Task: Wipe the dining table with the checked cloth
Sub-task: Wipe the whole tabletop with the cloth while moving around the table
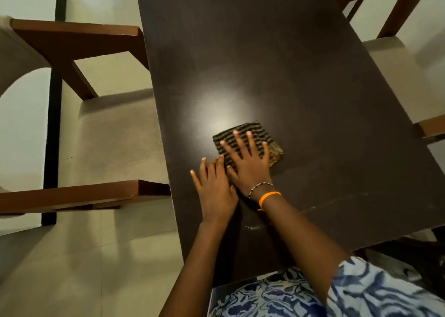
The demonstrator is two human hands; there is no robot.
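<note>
A folded checked cloth [255, 130], dark with tan stripes, lies on the dark brown dining table [277, 64] near its middle. My right hand [248, 162] lies flat on the cloth with fingers spread, pressing it to the tabletop. It wears a bead bracelet and an orange band at the wrist. My left hand [214, 191] rests flat on the table just left of the cloth, its fingertips touching the cloth's near left corner. Faint pale streaks mark the tabletop near my right forearm.
A wooden chair [79, 40] with a beige seat stands along the table's left side. Two more chairs [395, 8] stand on the right, one at the far corner, one beside the right edge. The floor is pale tile.
</note>
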